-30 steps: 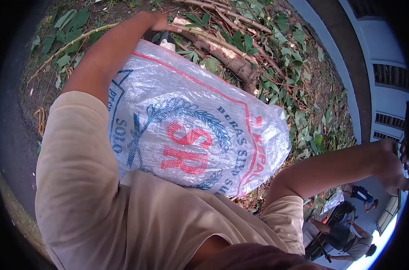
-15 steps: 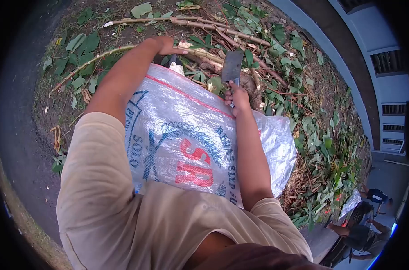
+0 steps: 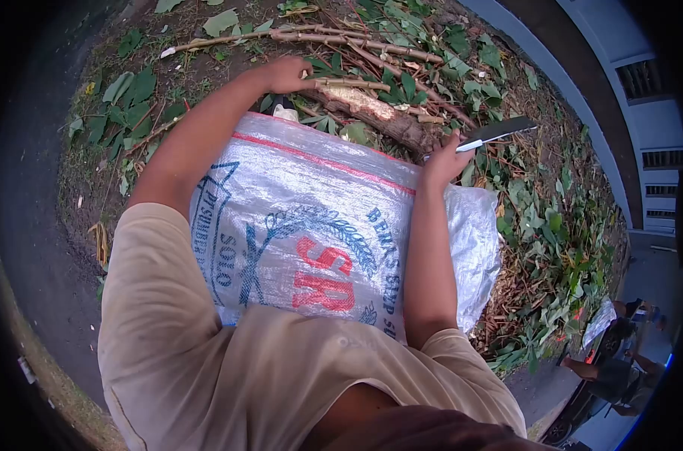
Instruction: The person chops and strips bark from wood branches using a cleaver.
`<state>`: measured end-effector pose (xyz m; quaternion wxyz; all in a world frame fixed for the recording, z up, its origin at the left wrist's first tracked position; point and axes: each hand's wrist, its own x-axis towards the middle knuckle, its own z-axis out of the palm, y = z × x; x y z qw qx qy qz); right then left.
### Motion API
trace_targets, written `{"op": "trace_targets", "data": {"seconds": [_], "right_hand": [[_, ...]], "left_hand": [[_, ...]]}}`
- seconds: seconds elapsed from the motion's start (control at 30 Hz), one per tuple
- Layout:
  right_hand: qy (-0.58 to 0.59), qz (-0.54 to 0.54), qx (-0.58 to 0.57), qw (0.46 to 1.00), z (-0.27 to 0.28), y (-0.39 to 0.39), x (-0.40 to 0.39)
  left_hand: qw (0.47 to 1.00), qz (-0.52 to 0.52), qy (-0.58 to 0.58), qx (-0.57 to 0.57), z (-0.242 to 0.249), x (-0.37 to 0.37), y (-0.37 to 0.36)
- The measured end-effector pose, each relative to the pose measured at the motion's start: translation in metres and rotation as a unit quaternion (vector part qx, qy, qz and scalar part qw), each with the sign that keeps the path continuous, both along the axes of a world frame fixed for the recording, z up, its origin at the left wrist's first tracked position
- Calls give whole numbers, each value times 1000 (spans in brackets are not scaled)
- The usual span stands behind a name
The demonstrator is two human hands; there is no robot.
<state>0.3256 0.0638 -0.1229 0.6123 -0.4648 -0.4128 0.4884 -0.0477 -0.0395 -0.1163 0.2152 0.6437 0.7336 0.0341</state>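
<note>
My right hand (image 3: 448, 161) grips the handle of a cleaver (image 3: 501, 131), its dark blade pointing right, away from the log. A thick log (image 3: 383, 120) lies in front of me, its bark chipped to pale wood along the top. My left hand (image 3: 289, 75) is closed around a green-brown branch (image 3: 356, 83), whose end sticks out to the right over the log. My arm and hand hide part of that branch. Across my lap spreads a white woven plastic sack (image 3: 304, 218) with blue and red print, below both hands.
Long cut branches (image 3: 356, 43) lie beyond the log. Leaves and chopped stem pieces (image 3: 537, 248) cover the ground at right. Pavement (image 3: 33, 188) runs along the left, a building wall (image 3: 612, 83) along the right. A person (image 3: 612, 379) is at lower right.
My right hand has moved right and swung the cleaver from upright to pointing right. My left hand has shifted slightly, and the branch end over the log has moved right.
</note>
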Motion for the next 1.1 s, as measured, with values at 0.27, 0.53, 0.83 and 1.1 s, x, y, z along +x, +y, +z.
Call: {"op": "trace_targets", "data": {"seconds": [0.27, 0.53, 0.83, 1.1], "right_hand": [[-116, 343, -264, 894, -28, -25, -32], [-269, 346, -103, 893, -61, -28, -39], [-69, 248, -182, 949, -27, -36, -34], [58, 257, -52, 963, 119, -54, -10]], "left_hand": [[985, 158, 26, -59, -36, -56, -25], [957, 147, 196, -154, -74, -119, -57], [976, 190, 86, 63, 12, -51, -66], [982, 187, -8, -33, -1, -54, -60]]}}
